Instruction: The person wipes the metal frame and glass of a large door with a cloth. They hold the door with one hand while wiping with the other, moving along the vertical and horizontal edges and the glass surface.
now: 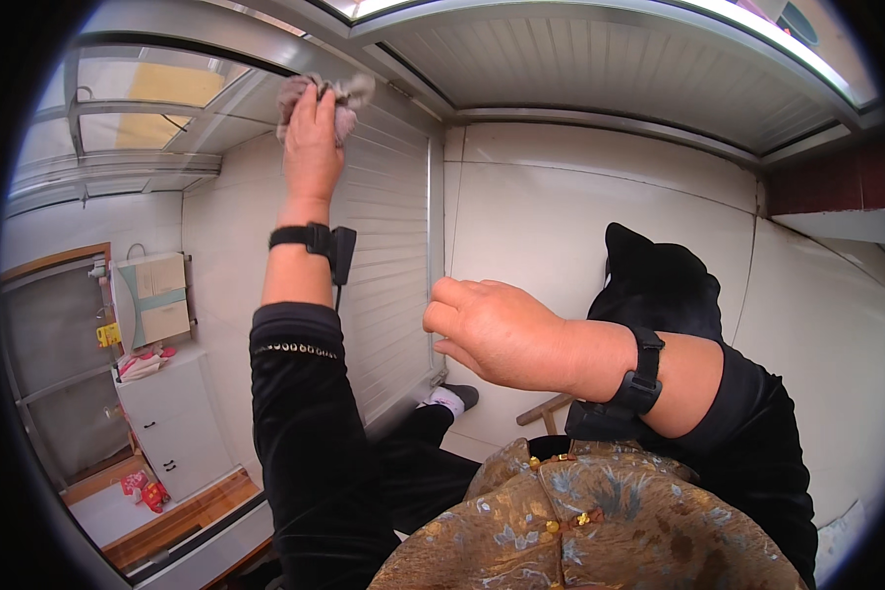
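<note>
The left grip (312, 143) bunches a cloth (352, 93) under its fingers, beside the ribbed panel's (383, 211) far end; the cloth's blurred edge and underside obscure contact. The right grip (472, 324), loosely half-curled, looks bare, palm hidden.

I see this from my own head, through the left of two cameras worn side by side, facing steeply down over my patterned brown garment (580, 521) toward the pale floor (541, 206). It sits close: my black sleeves (310, 442) rise from the lower part, my right hand (501, 332) lies near the middle, and my left hand (312, 152) reaches farther off, toward the top. The fisheye spreads wide, from a white cabinet (182, 423) at left to a ribbed panel (600, 69) above; near the dark, bending rim I can't judge shapes well.
</note>
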### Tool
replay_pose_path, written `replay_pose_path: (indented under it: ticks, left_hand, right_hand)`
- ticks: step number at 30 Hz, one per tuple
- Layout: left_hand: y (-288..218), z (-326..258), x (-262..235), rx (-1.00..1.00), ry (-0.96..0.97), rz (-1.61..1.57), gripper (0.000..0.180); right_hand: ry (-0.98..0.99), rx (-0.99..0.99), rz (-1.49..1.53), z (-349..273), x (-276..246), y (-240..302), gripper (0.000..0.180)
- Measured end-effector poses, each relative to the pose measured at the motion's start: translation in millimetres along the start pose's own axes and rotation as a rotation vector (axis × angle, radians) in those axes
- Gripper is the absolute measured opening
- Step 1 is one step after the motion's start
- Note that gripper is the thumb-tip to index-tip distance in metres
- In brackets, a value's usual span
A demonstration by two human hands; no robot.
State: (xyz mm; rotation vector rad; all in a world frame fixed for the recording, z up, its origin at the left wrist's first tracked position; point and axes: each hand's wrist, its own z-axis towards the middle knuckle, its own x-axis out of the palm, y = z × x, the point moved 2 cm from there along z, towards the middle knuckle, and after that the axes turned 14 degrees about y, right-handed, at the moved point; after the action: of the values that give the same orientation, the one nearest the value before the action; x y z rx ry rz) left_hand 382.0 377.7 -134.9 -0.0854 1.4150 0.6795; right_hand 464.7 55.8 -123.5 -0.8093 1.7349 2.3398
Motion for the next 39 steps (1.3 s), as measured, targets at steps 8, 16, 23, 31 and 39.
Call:
replay_pose_path:
  ticks: [8, 16, 23, 31, 39]
  left_hand:
    - [-26, -51, -1, 0.257, 0.333, 0.164, 0.016]
    - [-62, -142, -19, 0.156, 0.385, 0.119, 0.012]
    - [-88, -230, -38, 0.061, 0.491, 0.034, 0.008]
    - [-119, -340, -107, -0.016, 0.699, -0.014, 0.018]
    - [-115, -343, -113, -0.035, 0.614, 0.126, 0.034]
  right_hand:
    - [0.030, 0.012, -0.022, 6, 4, -4, 0.016]
    - [0.024, 0.036, -0.075, 3, 10, -7, 0.018]
    - [0.016, 0.098, -0.162, 4, 9, -14, 0.019]
    - [0.018, 0.113, -0.194, -6, 7, -10, 0.017]
    - [0.067, 0.059, -0.209, -5, 13, -1, 0.016]
